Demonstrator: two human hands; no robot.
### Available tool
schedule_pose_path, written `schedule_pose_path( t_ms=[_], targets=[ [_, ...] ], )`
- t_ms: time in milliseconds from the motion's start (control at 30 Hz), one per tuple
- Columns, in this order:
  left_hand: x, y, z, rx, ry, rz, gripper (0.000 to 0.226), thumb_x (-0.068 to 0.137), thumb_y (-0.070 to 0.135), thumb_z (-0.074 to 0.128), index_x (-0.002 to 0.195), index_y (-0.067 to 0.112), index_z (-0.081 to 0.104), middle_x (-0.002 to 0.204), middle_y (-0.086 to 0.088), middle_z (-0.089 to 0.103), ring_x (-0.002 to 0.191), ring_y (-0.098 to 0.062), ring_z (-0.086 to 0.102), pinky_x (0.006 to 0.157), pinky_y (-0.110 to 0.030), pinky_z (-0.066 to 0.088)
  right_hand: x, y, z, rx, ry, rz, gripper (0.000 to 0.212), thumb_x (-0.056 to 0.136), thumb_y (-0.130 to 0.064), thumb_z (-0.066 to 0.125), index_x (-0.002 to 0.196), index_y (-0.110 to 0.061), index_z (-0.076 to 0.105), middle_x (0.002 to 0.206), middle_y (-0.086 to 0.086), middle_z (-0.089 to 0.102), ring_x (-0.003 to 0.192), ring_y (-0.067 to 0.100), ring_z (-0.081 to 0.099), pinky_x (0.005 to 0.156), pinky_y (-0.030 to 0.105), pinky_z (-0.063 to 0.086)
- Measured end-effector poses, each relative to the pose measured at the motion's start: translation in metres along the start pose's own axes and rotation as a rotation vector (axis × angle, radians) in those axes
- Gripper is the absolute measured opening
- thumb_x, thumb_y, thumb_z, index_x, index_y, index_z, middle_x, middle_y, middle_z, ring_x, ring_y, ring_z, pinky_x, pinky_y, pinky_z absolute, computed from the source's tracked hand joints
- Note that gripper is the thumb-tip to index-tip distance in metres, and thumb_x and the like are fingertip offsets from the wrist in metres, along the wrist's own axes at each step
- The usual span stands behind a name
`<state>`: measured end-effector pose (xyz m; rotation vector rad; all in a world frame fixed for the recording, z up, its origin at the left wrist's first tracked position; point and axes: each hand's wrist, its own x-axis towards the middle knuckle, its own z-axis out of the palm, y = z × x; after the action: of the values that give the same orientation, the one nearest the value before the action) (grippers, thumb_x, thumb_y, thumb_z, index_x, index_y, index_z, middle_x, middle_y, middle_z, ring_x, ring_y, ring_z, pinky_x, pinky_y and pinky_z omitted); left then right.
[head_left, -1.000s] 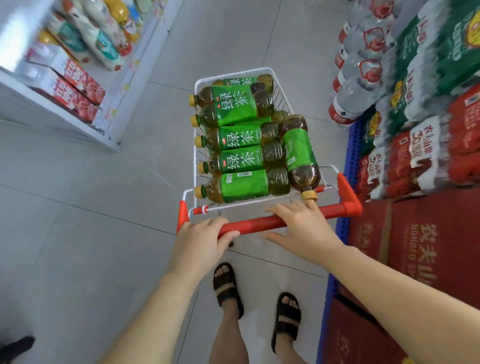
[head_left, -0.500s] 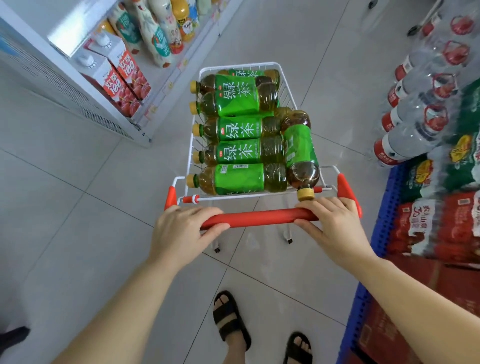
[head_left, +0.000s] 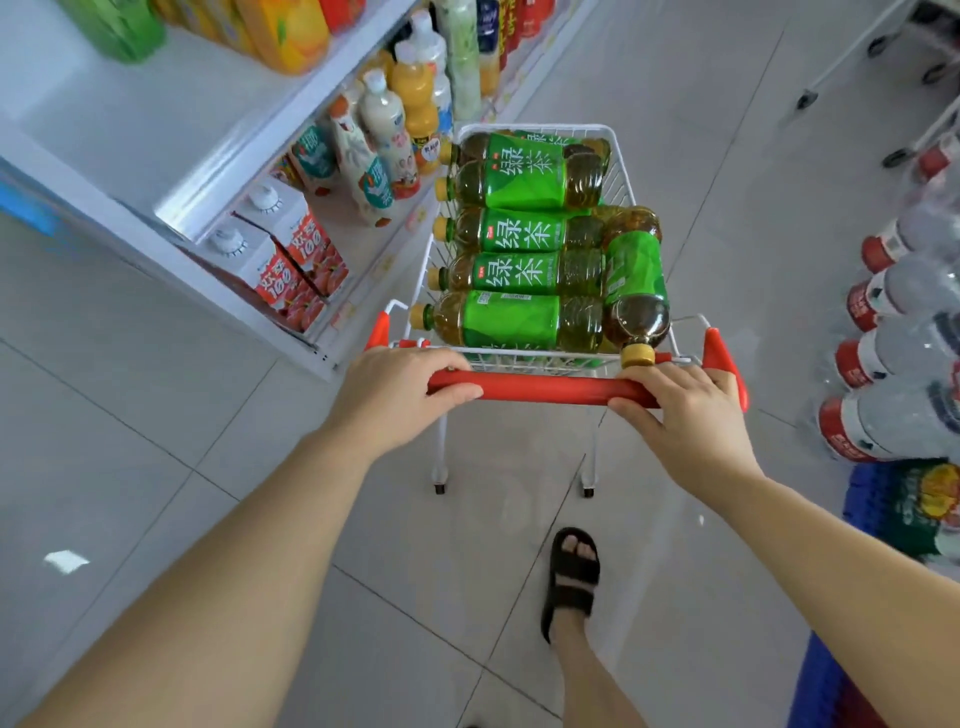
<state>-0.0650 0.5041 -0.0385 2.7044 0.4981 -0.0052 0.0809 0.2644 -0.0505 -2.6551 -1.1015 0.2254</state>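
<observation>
- My left hand (head_left: 395, 395) curls over the left end of the red handle (head_left: 545, 387), and my right hand (head_left: 685, 410) wraps round the right end.
- The cart (head_left: 621, 171) sits just ahead of me, mid-aisle, loaded with green tea bottles (head_left: 519, 270) lying flat.
- One crosswise bottle (head_left: 636, 280) rests on the right, cap at the handle, so a smooth, level push should stop it rolling.
- With the shelf (head_left: 218, 171) near left and the water packs (head_left: 893, 364) right, I'd steer straight between.

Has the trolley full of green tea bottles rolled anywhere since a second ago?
Yes. The trolley has rolled forward: the red juice cartons on the shelf, earlier well ahead to its left, now stand right beside its basket.
</observation>
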Motion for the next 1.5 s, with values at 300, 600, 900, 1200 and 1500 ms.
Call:
schedule_pose_path(
  t_ms=[300, 600, 900, 1200, 1500],
  targets=[
    [0.15, -0.044, -0.027, -0.061, 0.135, -0.017, 0.027, 0.085, 0.045, 0.061, 0.106, 0.03, 0.068, 0.101, 0.013, 0.069, 0.093, -0.014, 0.06, 0.084, -0.025, 0.027, 0.159, 0.008, -0.011, -0.016, 0.054, 0.024, 0.03, 0.088, -0.041, 0.058, 0.103, -0.018, 0.068, 0.094, 0.003, 0.071, 0.092, 0.03, 0.062, 0.085, 0.038, 0.032],
    [0.301, -0.125, -0.057, 0.069, 0.179, -0.041, 0.035, 0.083, 0.05, 0.056, 0.105, 0.026, 0.069, 0.104, 0.003, 0.068, 0.1, -0.026, 0.057, 0.098, -0.038, 0.03, 0.312, -0.024, -0.006, 0.053, 0.083, 0.132, 0.031, 0.09, -0.043, 0.052, 0.108, -0.021, 0.066, 0.098, 0.002, 0.069, 0.097, 0.027, 0.058, 0.087, 0.038, 0.029],
    [0.402, -0.169, -0.093, 0.127, 0.086, -0.054, 0.039, 0.086, 0.046, 0.049, 0.11, 0.022, 0.067, 0.112, -0.002, 0.065, 0.11, -0.031, 0.053, 0.102, -0.05, 0.032, 0.423, -0.048, -0.026, 0.13, -0.099, 0.21, 0.027, 0.093, -0.041, 0.048, 0.112, -0.028, 0.062, 0.091, -0.004, 0.064, 0.09, 0.02, 0.055, 0.086, 0.033, 0.029],
    [0.435, -0.166, -0.084, 0.007, 0.167, -0.228, 0.051, 0.083, 0.049, 0.041, 0.105, 0.011, 0.068, 0.111, -0.01, 0.062, 0.117, -0.034, 0.043, 0.097, -0.056, 0.038, 0.528, 0.012, -0.079, 0.196, -0.298, -0.131, 0.034, 0.086, -0.018, 0.062, 0.118, -0.031, 0.062, 0.109, -0.01, 0.061, 0.099, 0.016, 0.06, 0.083, 0.031, 0.048],
    [0.44, -0.155, -0.072, -0.033, 0.176, -0.355, 0.044, 0.088, 0.044, 0.044, 0.11, 0.012, 0.066, 0.116, -0.007, 0.057, 0.124, -0.034, 0.041, 0.11, -0.043, 0.029, 0.622, 0.066, -0.07, -0.441, -0.557, -0.838, 0.087, 0.046, -0.038, 0.089, 0.126, -0.029, 0.055, 0.134, 0.013, 0.05, 0.118, 0.034, 0.053, 0.101, 0.047, 0.031]
  ],
)
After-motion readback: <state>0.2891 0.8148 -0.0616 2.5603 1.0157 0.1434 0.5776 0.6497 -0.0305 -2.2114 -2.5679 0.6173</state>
